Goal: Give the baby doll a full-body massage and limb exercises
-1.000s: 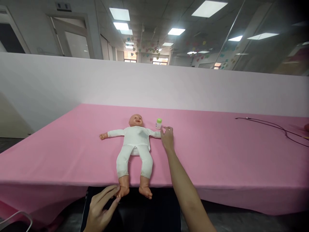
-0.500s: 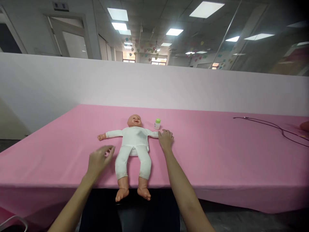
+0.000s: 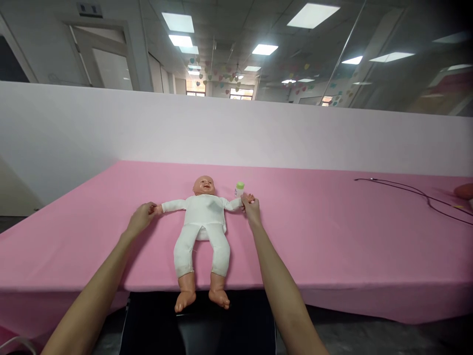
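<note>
A baby doll (image 3: 204, 209) in a white cloth suit lies on its back on the pink-covered table (image 3: 314, 236), its head away from me and its bare feet over the front edge. Both of its arms are stretched out sideways. My left hand (image 3: 141, 218) is closed around the doll's hand on the left side. On the other side my right hand (image 3: 252, 212) grips the doll's other hand near the wrist, with the doll's fingers showing above mine. A small bottle with a green cap (image 3: 240, 188) stands just behind that arm, its lower part partly hidden.
Thin black cables (image 3: 414, 192) lie across the table on the right. At the right edge a brown rounded object (image 3: 462, 192) is partly in view. A white low wall (image 3: 236, 133) with glass above it runs along the table's back.
My left hand has moved up and left from beside the doll's leg and taken hold of its hand. My right hand has gone from spread over the doll's other hand to gripping it.
</note>
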A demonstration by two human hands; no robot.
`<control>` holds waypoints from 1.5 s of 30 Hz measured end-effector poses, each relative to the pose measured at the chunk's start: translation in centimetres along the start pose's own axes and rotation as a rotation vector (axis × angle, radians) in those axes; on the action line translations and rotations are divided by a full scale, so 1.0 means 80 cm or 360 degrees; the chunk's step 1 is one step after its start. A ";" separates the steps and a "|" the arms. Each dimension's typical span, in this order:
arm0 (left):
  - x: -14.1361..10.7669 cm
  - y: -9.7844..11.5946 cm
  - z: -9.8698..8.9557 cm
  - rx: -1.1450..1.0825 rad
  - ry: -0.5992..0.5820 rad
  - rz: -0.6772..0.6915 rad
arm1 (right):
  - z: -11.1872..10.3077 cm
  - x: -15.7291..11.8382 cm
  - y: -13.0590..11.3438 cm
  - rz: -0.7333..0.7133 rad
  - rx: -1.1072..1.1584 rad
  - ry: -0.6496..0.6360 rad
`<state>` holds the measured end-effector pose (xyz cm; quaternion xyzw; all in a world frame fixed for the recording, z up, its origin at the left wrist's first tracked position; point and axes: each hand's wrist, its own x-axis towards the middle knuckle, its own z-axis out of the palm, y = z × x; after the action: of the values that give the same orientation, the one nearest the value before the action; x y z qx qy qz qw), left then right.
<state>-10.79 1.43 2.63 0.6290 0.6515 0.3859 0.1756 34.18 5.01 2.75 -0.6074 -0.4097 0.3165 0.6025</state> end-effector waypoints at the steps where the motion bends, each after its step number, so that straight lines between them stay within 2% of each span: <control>1: 0.001 0.002 0.004 -0.0288 0.0103 -0.0076 | 0.005 -0.001 0.001 0.0040 0.0086 -0.0058; 3: 0.006 0.012 0.016 -0.0850 0.0311 -0.0287 | 0.013 -0.002 0.003 0.0079 0.0153 -0.0183; 5: 0.012 0.027 0.031 -0.1235 0.0451 -0.0464 | 0.017 -0.004 0.006 0.0017 0.0200 -0.0295; 7: 0.019 0.043 0.048 -0.1432 0.0484 -0.0531 | 0.020 -0.006 0.008 -0.0140 0.0267 -0.0420; 9: 0.025 0.059 0.067 -0.1519 0.0466 -0.0505 | 0.023 -0.007 0.008 -0.0304 0.0291 -0.0481; 11: 0.032 0.073 0.085 -0.1530 0.0439 -0.0389 | 0.029 -0.007 0.009 -0.0385 0.0297 -0.0388; 14: 0.046 0.088 0.109 -0.1420 0.0423 -0.0092 | 0.045 -0.008 0.015 -0.0379 0.0373 -0.0204; 17: 0.064 0.091 0.132 -0.1161 0.0377 0.0067 | 0.064 -0.006 0.021 -0.0321 0.0319 -0.0223; 20: 0.084 0.087 0.150 -0.0874 0.0303 -0.0181 | 0.077 0.004 0.023 -0.0225 0.0102 -0.0188; 22: 0.096 0.084 0.156 -0.0811 0.0229 -0.0374 | 0.081 0.015 0.021 -0.0147 -0.0049 -0.0194; 25: 0.107 0.082 0.152 -0.0860 0.0084 -0.0449 | 0.082 0.029 0.018 -0.0051 -0.0137 -0.0272; 28: 0.105 0.077 0.136 -0.0983 -0.0021 -0.0442 | 0.073 0.033 0.012 -0.0035 -0.0073 -0.0326; 30: 0.095 0.068 0.121 -0.1131 -0.0086 -0.0323 | 0.059 0.029 0.010 -0.0068 0.0067 -0.0480; 34: 0.068 0.039 0.094 -0.1298 -0.0277 0.0080 | 0.018 0.019 0.015 -0.0197 0.0216 -0.1025; 38: 0.057 0.020 0.082 -0.1052 -0.0618 0.0282 | -0.009 0.016 0.025 -0.0332 -0.0053 -0.1324; 40: 0.057 0.018 0.080 -0.0933 -0.0701 0.0351 | -0.013 0.015 0.026 -0.0381 -0.0135 -0.1426; 43: 0.058 0.020 0.081 -0.0991 -0.0677 0.0389 | -0.010 0.009 0.020 -0.0369 -0.0109 -0.1368; 45: 0.058 0.025 0.088 -0.1123 -0.0519 0.0306 | -0.003 0.005 0.015 -0.0332 -0.0025 -0.1221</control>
<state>-5.09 7.63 0.77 0.6412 0.3807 0.4959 0.4451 34.75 5.34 1.61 -0.4049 -0.6669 0.4544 0.4299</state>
